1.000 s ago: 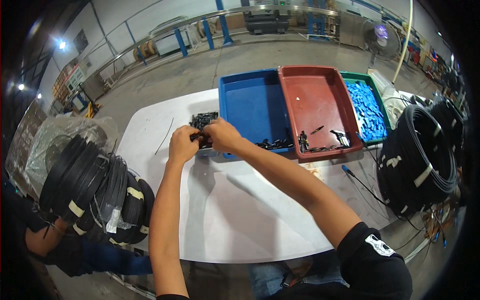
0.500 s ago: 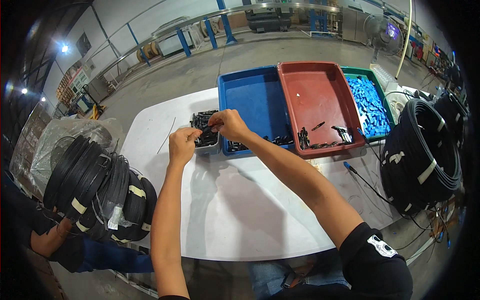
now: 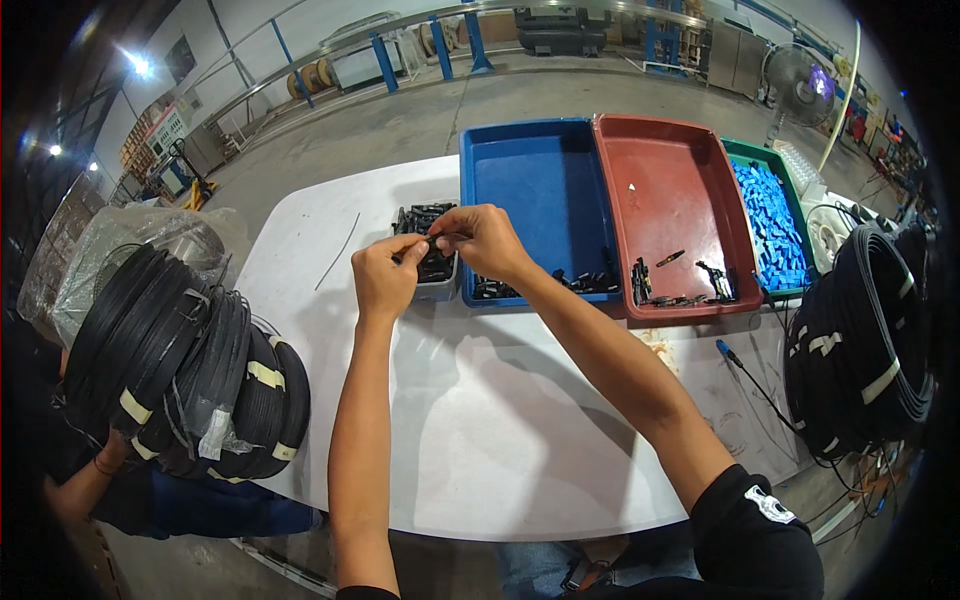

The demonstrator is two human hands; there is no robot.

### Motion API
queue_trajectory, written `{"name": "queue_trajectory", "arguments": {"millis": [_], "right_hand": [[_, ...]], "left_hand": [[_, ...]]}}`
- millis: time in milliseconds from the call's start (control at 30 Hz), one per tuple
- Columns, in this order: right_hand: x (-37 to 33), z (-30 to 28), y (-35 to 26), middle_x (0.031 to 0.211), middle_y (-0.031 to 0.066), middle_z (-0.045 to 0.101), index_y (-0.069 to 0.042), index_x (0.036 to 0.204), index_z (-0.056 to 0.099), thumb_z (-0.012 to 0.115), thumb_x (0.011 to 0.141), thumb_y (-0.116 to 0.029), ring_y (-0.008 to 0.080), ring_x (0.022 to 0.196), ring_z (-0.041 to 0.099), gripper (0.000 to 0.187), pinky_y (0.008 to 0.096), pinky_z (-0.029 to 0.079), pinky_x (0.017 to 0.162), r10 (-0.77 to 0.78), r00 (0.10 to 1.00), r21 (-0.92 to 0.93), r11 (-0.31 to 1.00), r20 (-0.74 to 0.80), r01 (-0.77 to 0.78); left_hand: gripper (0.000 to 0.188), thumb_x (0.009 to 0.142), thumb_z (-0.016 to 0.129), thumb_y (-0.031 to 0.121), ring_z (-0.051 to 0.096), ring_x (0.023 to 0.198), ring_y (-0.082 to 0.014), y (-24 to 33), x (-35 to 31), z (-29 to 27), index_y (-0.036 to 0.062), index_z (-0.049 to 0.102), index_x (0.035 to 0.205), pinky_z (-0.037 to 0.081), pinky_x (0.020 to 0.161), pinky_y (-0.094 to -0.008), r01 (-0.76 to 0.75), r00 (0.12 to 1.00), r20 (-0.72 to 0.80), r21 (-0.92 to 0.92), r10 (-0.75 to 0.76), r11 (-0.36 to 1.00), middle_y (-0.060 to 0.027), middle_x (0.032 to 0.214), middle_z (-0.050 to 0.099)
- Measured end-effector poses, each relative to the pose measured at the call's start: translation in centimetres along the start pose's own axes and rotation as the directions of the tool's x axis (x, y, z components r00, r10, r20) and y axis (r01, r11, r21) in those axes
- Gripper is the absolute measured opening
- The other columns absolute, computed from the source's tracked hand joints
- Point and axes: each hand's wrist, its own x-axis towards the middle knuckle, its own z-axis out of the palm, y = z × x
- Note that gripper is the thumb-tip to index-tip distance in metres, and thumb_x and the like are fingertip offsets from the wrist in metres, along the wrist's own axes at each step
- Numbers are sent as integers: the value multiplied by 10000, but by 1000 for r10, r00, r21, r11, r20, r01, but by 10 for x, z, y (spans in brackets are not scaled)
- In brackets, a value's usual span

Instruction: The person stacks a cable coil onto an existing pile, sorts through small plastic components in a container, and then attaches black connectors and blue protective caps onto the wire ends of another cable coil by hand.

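Note:
My left hand [image 3: 386, 282] and my right hand [image 3: 488, 243] meet above a small pale bin [image 3: 436, 291] heaped with small black parts [image 3: 418, 215]. Between their pinched fingertips is a small black part [image 3: 433, 243], much like those in the bin. Its exact shape is partly covered by my fingers. To the right of the bin stands a blue tray [image 3: 535, 190] with several black parts along its near edge. A red tray [image 3: 675, 200] beside it also holds a few black pieces.
Farther right, a green tray [image 3: 805, 215] contains many blue pieces. Black cable coils stand at the right [image 3: 850, 350] and left [image 3: 150, 340] of the white table [image 3: 470, 440]. A blue-tipped cable [image 3: 735, 358] and a thin dark strip [image 3: 340, 250] lie on it. Another person's arm [image 3: 90, 480] shows at left.
My right hand has lifted from over the bin's parts, and both hands' fingertips have come together at the small black part. The whole view has shifted slightly, moving the trays rightward.

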Motion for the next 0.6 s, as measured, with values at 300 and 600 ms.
{"name": "queue_trajectory", "arguments": {"millis": [300,600], "right_hand": [[4,7,15,951,163,749,31,941,707,686,759,92,276,888,737,193,338,563,805,-28,989,-59,998,-144,19],[28,-1,28,904,144,748,-65,937,752,725,741,-46,321,884,713,199,401,553,806,-73,996,-352,935,-54,50]], "left_hand": [[125,799,764,126,661,783,-286,-26,5,3,49,780,895,517,751,-383,-104,978,-164,161,131,981,-122,829,741],[177,868,689,159,694,744,-223,-39,12,-10,9,778,897,513,784,-322,269,908,-324,-38,-267,962,-109,768,749]]}}
